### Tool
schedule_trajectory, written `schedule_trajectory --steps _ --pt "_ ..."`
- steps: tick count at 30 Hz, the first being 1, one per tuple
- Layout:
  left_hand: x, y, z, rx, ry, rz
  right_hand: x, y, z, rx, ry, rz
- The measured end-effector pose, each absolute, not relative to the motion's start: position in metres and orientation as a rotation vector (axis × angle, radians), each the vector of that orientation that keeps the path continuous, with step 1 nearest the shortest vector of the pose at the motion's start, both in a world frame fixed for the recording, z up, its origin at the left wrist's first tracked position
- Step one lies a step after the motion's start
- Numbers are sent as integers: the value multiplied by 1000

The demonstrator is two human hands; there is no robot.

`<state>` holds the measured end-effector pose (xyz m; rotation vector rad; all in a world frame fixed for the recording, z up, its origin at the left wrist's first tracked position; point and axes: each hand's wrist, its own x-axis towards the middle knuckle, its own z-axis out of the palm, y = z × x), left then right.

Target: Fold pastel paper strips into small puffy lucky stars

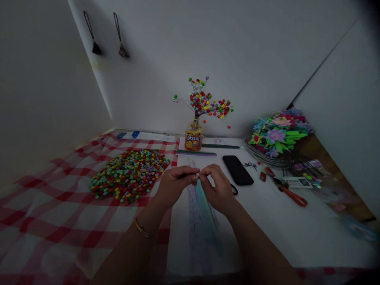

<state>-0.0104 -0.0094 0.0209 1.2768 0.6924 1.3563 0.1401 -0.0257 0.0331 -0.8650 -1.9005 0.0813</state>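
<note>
Your left hand (173, 186) and right hand (218, 190) met above the worktop (297, 233), the fingers of both pinching the top end of a paper strip (208, 211). Most of its length was not yet folded. A heap of small stars (129, 176) lay finished nearby.

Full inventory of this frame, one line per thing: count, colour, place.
bead pile: one heap, mixed colours, on the cloth to the left
checked cloth: one, red and white, left half of the table
bottle: one, orange label, back centre, holds a sprig of coloured beads
loose strips: two, purple and dark green, flat beside the bottle
phone: one, black, right of the hands
flower bunch: one, multicoloured, back right
red-handled tool: one, right of the phone
wall hangings: two, dark, upper left
paper strip: one, pale blue-green, centre, its top end pinched by both hands
bracelet: one, gold, left wrist
left hand: grip on the strip
right hand: grip on the strip
</note>
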Motion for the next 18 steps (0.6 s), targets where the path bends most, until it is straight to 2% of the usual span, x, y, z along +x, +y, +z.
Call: schedule_trajectory --steps 5,9,18 --pt "-13 -11 26 1501 697 1508 139 -27 30 -979 -1806 240" --pt "-13 -11 28 1518 708 1496 142 -27 30 -1004 -1781 354" --pt "-7 -13 28 1196 668 1350 150 -23 35 -790 -1908 -36"
